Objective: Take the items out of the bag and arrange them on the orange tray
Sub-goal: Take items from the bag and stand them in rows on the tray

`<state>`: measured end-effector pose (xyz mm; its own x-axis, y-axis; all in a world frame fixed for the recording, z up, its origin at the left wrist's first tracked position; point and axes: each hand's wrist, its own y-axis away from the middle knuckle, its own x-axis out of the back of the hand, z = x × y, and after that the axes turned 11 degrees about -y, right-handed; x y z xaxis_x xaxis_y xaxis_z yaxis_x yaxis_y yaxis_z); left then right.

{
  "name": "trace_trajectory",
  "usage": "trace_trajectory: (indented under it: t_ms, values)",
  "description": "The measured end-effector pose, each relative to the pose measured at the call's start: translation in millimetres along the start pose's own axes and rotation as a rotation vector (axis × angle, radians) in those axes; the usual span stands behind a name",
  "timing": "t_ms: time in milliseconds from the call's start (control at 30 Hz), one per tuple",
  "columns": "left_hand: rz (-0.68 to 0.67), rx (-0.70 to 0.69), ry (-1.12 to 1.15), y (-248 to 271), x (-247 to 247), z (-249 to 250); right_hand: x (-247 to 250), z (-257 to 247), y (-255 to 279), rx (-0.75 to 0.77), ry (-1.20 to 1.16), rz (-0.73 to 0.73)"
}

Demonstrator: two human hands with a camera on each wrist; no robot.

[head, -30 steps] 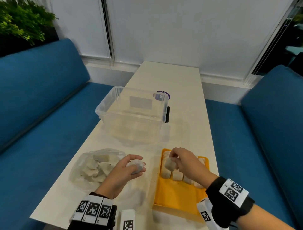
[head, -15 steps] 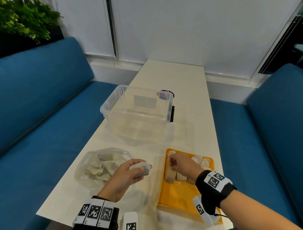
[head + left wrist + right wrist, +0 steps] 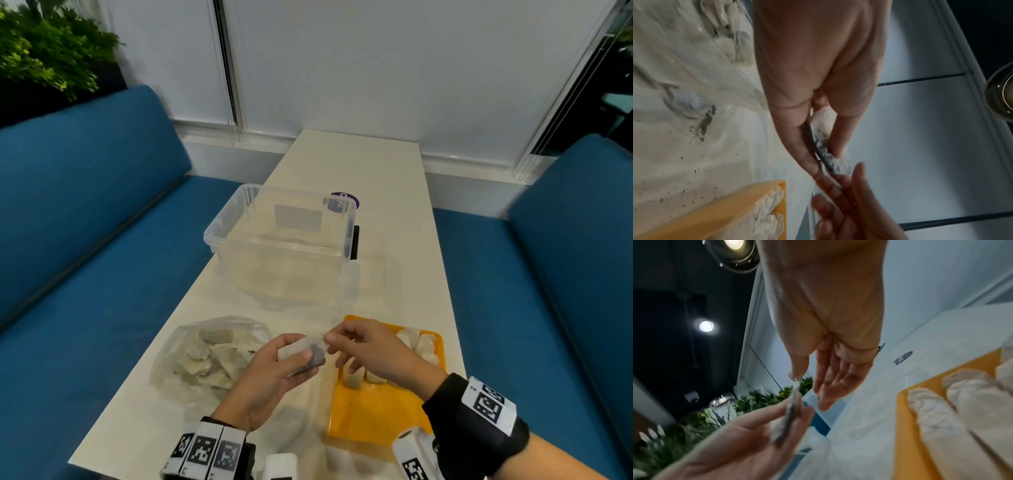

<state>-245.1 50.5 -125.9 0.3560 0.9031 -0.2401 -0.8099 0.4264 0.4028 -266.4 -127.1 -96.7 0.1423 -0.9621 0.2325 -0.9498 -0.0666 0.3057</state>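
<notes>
The left hand (image 3: 270,371) grips a tea bag (image 3: 301,353) at the tray's (image 3: 373,416) 9 o'clock; the right hand (image 3: 368,349) pinches its edge. Pass it gently, then lay it beside the row at the tray's 12 o'clock

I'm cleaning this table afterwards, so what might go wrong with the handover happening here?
The pouch is held in the left hand above bare table, with the right hand only at its tip; it may drop short of the orange tray. Dark specks already litter the table; more could spill.
</notes>
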Motion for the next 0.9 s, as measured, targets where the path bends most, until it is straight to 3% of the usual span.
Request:
trace_trajectory:
  t_ms: [167, 333, 467, 633, 800, 900]
  values:
    - [0.026, -0.012, -0.154, -1.4, -6.2, -3.0, -4.9, -8.2, 8.6, 0.076, -0.124, 0.060]
    - [0.069, -0.092, -0.393, 1.3, -9.7, -2.5, -4.0, -3.7, 11.6, 0.110, 0.050, 0.149]
    - [0.074, -0.105, -0.362, 1.5, -11.6, -1.9, -2.2, -2.5, 15.4, 0.094, 0.099, 0.155]
    - [0.023, -0.076, -0.355, 0.8, -15.4, -2.6, -1.7, -6.1, 16.2, 0.189, 0.254, 0.191]
    - [0.034, -0.119, -0.698, -0.6, -11.1, -6.8, 10.0, -15.8, 23.6, 0.324, 0.469, 0.216]
    - [0.099, -0.164, -0.784, -0.6, -5.2, -8.8, 24.1, -13.7, 26.9, 0.309, 0.491, 0.222]
